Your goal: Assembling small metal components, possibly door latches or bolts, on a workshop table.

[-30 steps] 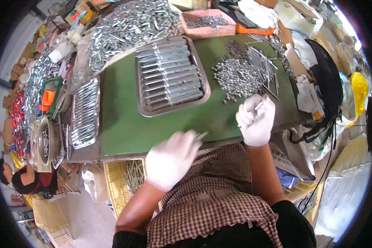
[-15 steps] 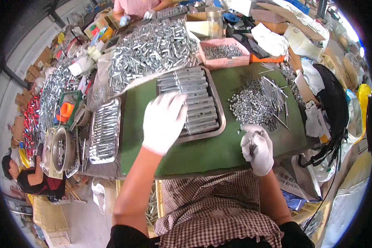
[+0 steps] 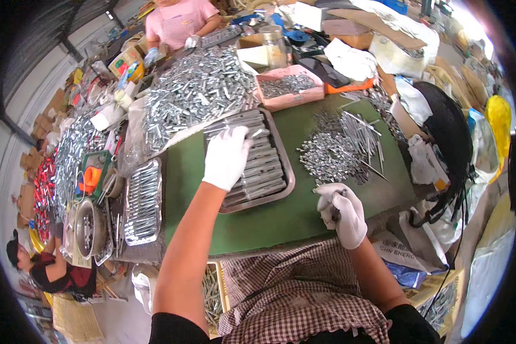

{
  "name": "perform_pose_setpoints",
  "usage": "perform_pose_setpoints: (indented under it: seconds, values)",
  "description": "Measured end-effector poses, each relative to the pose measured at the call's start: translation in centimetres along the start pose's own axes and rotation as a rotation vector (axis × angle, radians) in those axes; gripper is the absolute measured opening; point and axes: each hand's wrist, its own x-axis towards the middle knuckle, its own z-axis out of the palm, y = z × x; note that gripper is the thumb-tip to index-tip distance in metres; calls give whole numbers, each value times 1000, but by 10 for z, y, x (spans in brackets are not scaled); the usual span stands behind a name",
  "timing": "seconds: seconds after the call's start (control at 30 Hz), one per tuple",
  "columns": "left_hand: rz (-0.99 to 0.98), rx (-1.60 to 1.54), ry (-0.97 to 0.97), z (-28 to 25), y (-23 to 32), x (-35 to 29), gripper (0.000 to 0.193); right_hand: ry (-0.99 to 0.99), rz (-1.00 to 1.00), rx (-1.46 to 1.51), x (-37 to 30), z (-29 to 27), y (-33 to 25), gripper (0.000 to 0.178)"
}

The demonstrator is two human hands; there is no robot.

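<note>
My left hand, in a white glove, reaches over a metal tray filled with a row of grey metal tubes. Its fingers are bent and pinch the end of one tube, which sticks out bright on their right. My right hand, also gloved, is closed near the front edge of the green mat. Small dark metal parts show between its thumb and fingers; their exact kind is hard to make out. Just beyond it lies a heap of small shiny metal pieces, beside a bunch of thin metal rods.
A big pile of metal tubes lies at the back. A pink box of small parts stands behind the mat. On the left are a tray of slim metal parts and a steel bowl. Two other people work at the back and far left.
My left hand has closed its fingers onto a tube in the tray. My right hand stays closed near the mat's front edge. The whole view has shifted slightly.
</note>
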Motion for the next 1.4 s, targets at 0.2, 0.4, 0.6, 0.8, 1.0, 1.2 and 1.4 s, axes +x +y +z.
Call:
perform_pose_setpoints:
  seconds: [0.2,0.4,0.6,0.8,1.0,1.2,1.4]
  values:
    - [220,-232,-492,-62,82,-38,27,33,240,-165,-17,7,-26,42]
    - [303,-331,-314,-60,111,-76,35,-70,341,-181,-17,3,-21,40]
    - [181,-408,-255,-57,115,-91,33,-64,314,-632,-15,3,-24,30]
    - [100,-443,-224,-55,122,-94,29,-65,235,-678,-14,1,-23,26]
    - [100,-336,-230,-53,129,-97,24,17,-86,-874,-7,-23,-9,22]
    - [71,-162,-305,-41,152,-103,22,258,-317,-1337,49,-67,-17,13]
    - [34,-160,-278,-37,157,-101,22,181,-190,-1491,58,-61,-25,15]
